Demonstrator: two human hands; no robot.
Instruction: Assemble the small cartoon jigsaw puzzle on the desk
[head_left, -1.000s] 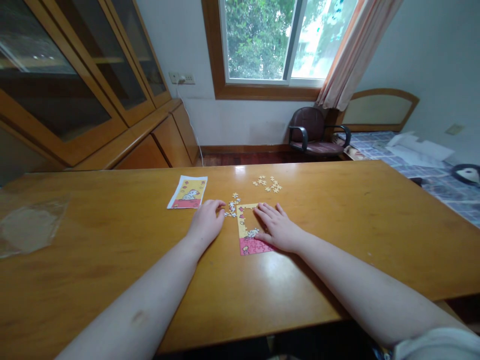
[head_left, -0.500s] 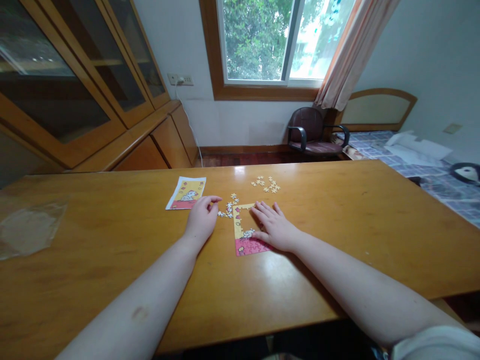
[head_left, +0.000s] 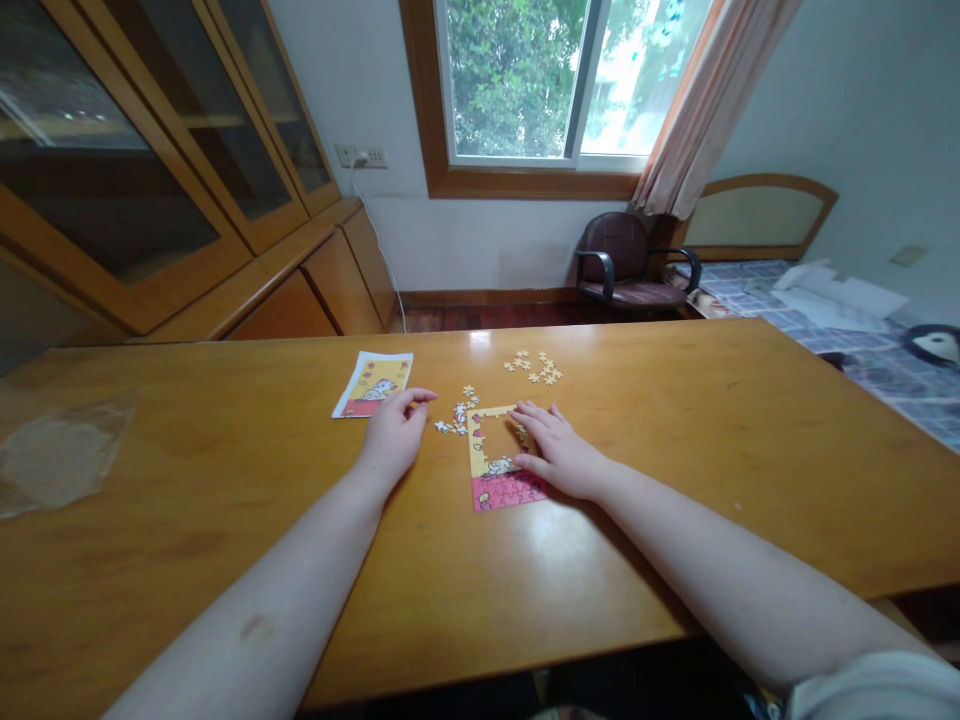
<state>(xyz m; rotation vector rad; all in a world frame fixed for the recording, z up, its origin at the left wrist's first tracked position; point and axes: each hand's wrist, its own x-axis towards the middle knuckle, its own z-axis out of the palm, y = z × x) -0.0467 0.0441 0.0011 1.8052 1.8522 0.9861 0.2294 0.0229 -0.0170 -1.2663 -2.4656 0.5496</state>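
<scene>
Head view: right hand (head_left: 551, 447) spread wide over the right side of the puzzle (head_left: 504, 490). Left hand (head_left: 395, 432) half-curled; can't tell from here if it pinches anything. White pieces (head_left: 460, 411) just right of it, card (head_left: 373, 384) partly behind it. Yellow pieces (head_left: 550, 376) past right hand.
</scene>
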